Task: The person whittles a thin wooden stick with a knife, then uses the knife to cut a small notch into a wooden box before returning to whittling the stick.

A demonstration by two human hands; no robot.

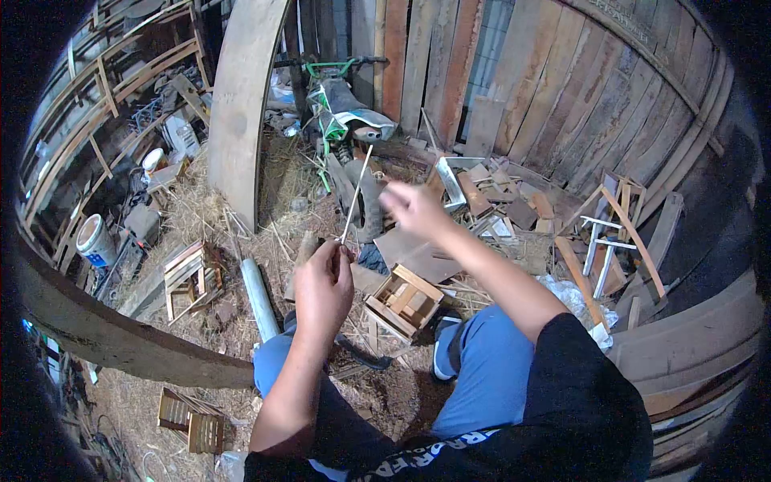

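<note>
A thin pale stick (pixel 356 197) stands in front of the person's chest, slanting up and away, its lower end pinched between the thumb and fingers of the left hand (pixel 323 277). It looks like wood: very light, fairly stiff along its length, yet slim enough to snap if bent hard. The surface is probably dry and a little rough, so slipping seems unlikely, though splinters are possible. The best hold is near the lower end, where the hand has it, or around the middle for steadier control of the tip.

The right hand (pixel 414 210) is raised just beside the stick, blurred; whether its fingers are closed or hold anything, I cannot tell.

Below the hands, between the legs, a small wooden crate (pixel 404 304) rests on the straw-strewn floor (pixel 409 394), with a flat brown board (pixel 418 253) just beyond it. Farther on, a green motorbike (pixel 333 112) stands behind the stick.

To the right lies a heap of wood offcuts (pixel 502 201), then a white frame (pixel 604 247); to the left are a grey pipe (pixel 259 297) and a slatted crate (pixel 186 281). Nothing touches the stick's free end, but the crate and pipe crowd the feet.
</note>
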